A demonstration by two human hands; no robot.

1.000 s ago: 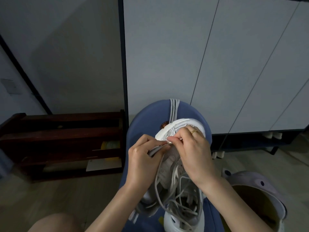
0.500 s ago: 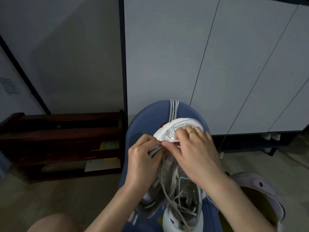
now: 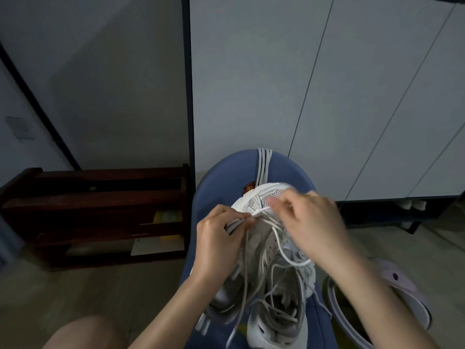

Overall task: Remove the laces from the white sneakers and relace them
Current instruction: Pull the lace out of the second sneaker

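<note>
Sneaker: your white sneaker (image 3: 264, 248) lies on the blue chair (image 3: 221, 177) in front of you, toe pointing away, heel opening toward you, directly between and beneath your two hands.
Left hand: your left hand (image 3: 216, 238) sits on the sneaker's left side, fingers curled; thumb and forefinger pinch the shoelace (image 3: 276, 238) at the lowest eyelets near the toe, with a grey strip of the shoe gathered under the same fingers.
Right hand: your right hand (image 3: 309, 222) is over the right side of the toe, blurred by motion; its fingers are bent toward the lace where it crosses the toe end. Whether they actually pinch it, you cannot tell from this view.
Lace: one short white stretch runs taut between your two hands across the toe end. From there loose strands run down over the tongue, loop out to the right under your right wrist, and pile up tangled in the heel opening, some trailing off the near edge.
Chair: blue, with white stripes running down its back just beyond the toe.
Surroundings: a dark wooden shoe rack (image 3: 95, 212) stands on the floor to your left; a pale slipper (image 3: 402, 298) lies to the right of the chair; grey cabinet doors (image 3: 302, 84) rise behind.
</note>
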